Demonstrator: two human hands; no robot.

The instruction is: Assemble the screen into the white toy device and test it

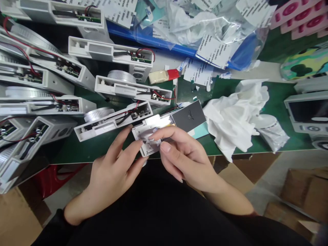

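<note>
My left hand (pixel 115 167) grips the left and near edges of a small white plastic housing (pixel 147 150), fingers and thumb bent around it. Over the same housing, my right hand (pixel 188 155) has its index finger and thumb closed together at the right side. A thin whitish scrap shows by that index fingertip, but I cannot make out what the fingers hold. Just behind the right hand lies a dark flat panel (pixel 189 116), tilted, with a light teal piece (pixel 201 130) under its edge. An open white device case (pixel 115 119) with a silver dial and wires stands beyond my left fingertips.
Several more open white cases (pixel 133 58) with wires fill the left side. A brush (pixel 164 76), a blue tray (pixel 176 48) with sticker sheets and clear bags, and a crumpled white cloth (pixel 230 116) lie further off. A device with a screen (pixel 307 111) stands right.
</note>
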